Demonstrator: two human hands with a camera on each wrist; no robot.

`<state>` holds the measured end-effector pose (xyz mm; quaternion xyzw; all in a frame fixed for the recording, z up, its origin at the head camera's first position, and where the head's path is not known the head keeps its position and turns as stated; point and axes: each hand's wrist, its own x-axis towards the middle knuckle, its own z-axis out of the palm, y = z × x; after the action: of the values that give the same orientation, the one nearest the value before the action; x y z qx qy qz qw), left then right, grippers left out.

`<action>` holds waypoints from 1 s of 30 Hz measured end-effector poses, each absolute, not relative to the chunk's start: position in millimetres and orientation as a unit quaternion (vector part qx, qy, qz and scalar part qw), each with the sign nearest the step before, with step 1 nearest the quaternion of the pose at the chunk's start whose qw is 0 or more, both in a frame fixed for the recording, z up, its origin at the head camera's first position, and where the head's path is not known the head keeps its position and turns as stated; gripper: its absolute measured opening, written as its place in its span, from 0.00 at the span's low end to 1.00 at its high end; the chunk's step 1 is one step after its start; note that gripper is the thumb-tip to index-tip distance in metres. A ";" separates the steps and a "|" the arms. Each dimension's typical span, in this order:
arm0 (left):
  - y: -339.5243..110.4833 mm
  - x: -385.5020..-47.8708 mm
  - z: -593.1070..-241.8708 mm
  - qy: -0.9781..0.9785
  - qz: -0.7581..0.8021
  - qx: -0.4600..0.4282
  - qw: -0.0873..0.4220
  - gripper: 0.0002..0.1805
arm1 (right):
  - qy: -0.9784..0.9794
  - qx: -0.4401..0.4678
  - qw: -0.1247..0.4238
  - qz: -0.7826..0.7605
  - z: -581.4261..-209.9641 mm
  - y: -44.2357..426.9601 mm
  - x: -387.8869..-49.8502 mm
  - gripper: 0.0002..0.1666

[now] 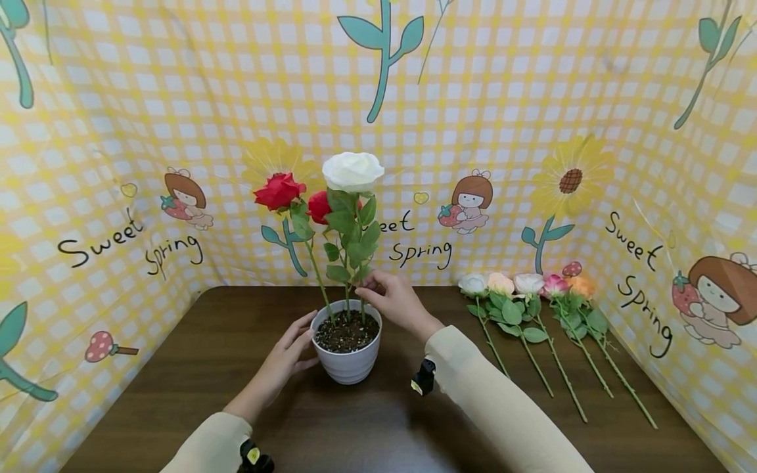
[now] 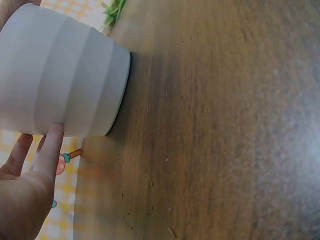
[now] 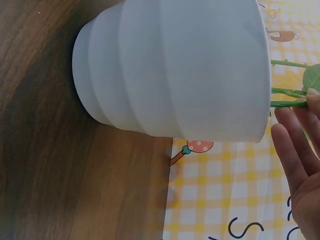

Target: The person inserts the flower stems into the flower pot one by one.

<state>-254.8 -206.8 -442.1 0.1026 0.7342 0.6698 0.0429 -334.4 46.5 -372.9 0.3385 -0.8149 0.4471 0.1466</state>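
The pot [image 1: 349,365] stands upright on the table [image 1: 195,394], in front of the person and between the two hands. Dark, speckled soil [image 1: 345,336] lies inside it, below the rim. Three roses rise from the soil: a white rose [image 1: 353,172], the tallest, its leafy stem on the right; a red rose [image 1: 279,191] leaning out to the left; and a second red rose [image 1: 319,207], partly hidden behind the white one's leaves.

The left hand [image 1: 282,359] has its fingers extended and loosely spread, the tips touching the left side of the pot without wrapping round it. The right hand [image 1: 397,303] is just above the rim on the right, thumb and forefinger pinching a green stem [image 3: 288,104], the other fingers held away from it. That stem is probably the white rose's, though leaves and neighbouring stems crowd the view.

To the right, well apart from the pot, five cut roses lie on the table with their heads toward the back: two whitish, one peach [image 1: 500,283], one pink [image 1: 555,285] and one orange [image 1: 582,287]. A yellow checked cloth [image 1: 520,98] hangs behind and at both sides.
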 end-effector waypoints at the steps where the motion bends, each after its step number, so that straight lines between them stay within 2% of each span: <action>1: -206.7 -254.8 -442.0 0.734 0.670 0.102 0.043 0.29 | -0.815 0.338 0.147 0.447 -373.2 46.7 -334.5 0.05; 16: -206.1 -254.5 -441.7 0.733 0.671 0.105 0.039 0.29 | -0.821 0.341 0.141 0.437 -377.0 51.4 -331.9 0.07; 30: -206.0 -254.8 -441.5 0.731 0.675 0.096 0.037 0.28 | -0.829 0.328 0.135 0.433 -378.3 51.2 -329.1 0.05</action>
<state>-254.8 -206.0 -441.5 0.0960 0.7306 0.6751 0.0367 -329.1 51.2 -378.3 0.3284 -0.8286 0.4329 0.1348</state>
